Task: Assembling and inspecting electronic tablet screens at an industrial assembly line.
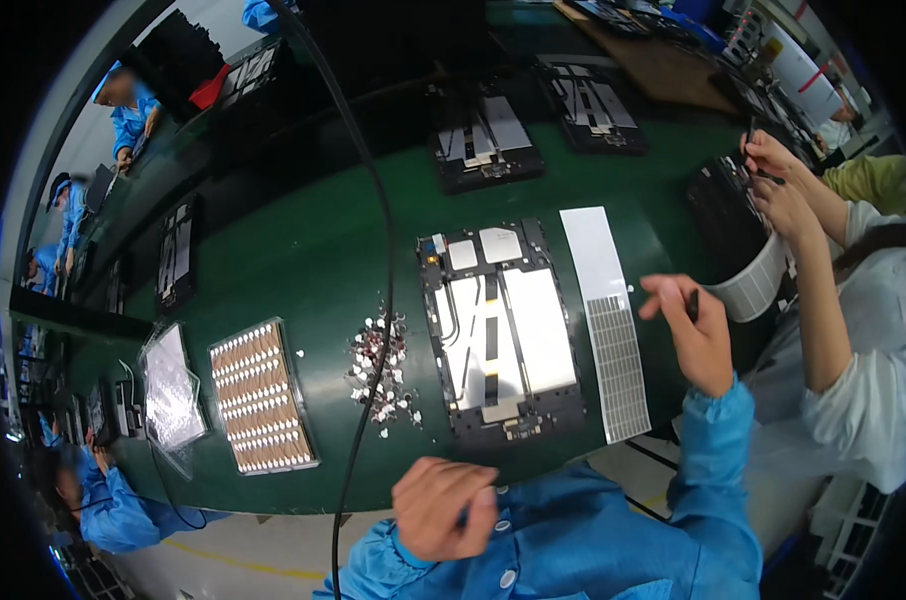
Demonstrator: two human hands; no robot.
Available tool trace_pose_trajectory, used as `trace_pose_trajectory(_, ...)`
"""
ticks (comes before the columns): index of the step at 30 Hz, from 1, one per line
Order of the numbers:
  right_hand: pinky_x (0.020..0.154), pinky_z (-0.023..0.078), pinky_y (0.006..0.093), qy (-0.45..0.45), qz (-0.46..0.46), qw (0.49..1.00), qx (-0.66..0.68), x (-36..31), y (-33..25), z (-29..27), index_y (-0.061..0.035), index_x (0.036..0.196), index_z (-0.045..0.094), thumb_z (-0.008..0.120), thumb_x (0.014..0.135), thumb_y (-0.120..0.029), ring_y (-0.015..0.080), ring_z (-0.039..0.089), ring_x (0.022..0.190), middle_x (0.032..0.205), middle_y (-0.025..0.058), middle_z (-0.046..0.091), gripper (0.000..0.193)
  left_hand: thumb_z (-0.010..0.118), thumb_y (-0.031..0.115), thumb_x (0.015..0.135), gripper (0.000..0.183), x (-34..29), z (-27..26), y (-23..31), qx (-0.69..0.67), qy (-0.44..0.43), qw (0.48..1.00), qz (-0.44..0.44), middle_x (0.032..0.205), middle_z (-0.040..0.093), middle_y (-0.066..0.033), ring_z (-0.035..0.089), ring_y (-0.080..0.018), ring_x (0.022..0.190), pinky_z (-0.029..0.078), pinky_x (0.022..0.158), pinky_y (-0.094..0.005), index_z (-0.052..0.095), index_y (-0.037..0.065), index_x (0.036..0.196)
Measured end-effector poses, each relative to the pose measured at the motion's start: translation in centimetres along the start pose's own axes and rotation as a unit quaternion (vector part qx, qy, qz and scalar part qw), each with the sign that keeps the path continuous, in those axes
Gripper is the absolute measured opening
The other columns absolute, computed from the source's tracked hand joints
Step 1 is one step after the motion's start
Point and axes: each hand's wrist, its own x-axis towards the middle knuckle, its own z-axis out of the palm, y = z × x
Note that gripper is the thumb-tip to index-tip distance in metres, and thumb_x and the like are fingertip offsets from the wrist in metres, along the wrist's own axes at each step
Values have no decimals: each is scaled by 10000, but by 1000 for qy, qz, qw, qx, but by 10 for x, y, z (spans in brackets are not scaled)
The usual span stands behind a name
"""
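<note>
My right hand (695, 335) hovers just right of a sheet of small white labels (615, 360). Its fingers are curled, and a short dark stick-like tool (693, 304) shows between them; most of it is hidden. Close to the table's front edge, my left hand (443, 508) is closed, with a dark spot at the fingertips too small to name. Between and beyond my hands lies an opened tablet (538, 325), its silver battery cells, ribbon cables and circuit boards exposed. Neither hand touches it.
Left of the tablet are a pile of small loose parts (381, 365) and a tray with rows of white-tipped pieces (263, 400). A black cable (385, 200) hangs across the view. More opened tablets (483, 140) lie farther back. At right, a co-worker's hands (783, 190) work on a dark device.
</note>
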Motion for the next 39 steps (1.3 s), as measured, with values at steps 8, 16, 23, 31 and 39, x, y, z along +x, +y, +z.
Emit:
trace_pose_trajectory(8,541,460,248,112,183,946,245,-61,20,-3,28,1012,644,335,1078,-431,117,519,518,781,60,644,558,706,92,804,278,45,111,30,42,-190,969,151,993,645,-169,638,-296,931,492,850,-389,664,-40,1045)
trace_pose_trajectory(16,530,456,229,47,141,938,313,-48,55,-24,32,1012,627,411,1078,-436,105,546,553,732,81,638,519,646,242,856,462,75,196,-7,359,-273,885,115,1308,585,-334,526,-446,1283,359,1113,-525,625,-107,1158)
trace_pose_trajectory(23,618,524,239,24,145,966,213,13,78,-12,18,1115,645,746,938,-172,96,615,670,878,86,697,278,630,431,937,543,92,186,-3,354,-338,862,129,1264,597,-322,515,-491,1264,317,1127,-571,628,-44,1200)
trace_pose_trajectory(31,573,513,212,-56,163,973,152,18,78,-19,3,1109,642,792,901,-163,73,621,687,840,44,677,306,648,462,934,584,91,184,-7,323,-354,873,93,1364,521,-326,449,-489,1326,358,1086,-536,598,-16,1265)
trace_pose_trajectory(39,547,501,208,-51,177,973,138,17,86,-19,2,1094,641,794,900,-168,75,615,666,831,48,675,300,621,519,940,654,93,184,-5,318,-374,868,69,1467,460,-316,424,-473,1359,358,1086,-534,564,11,1349)
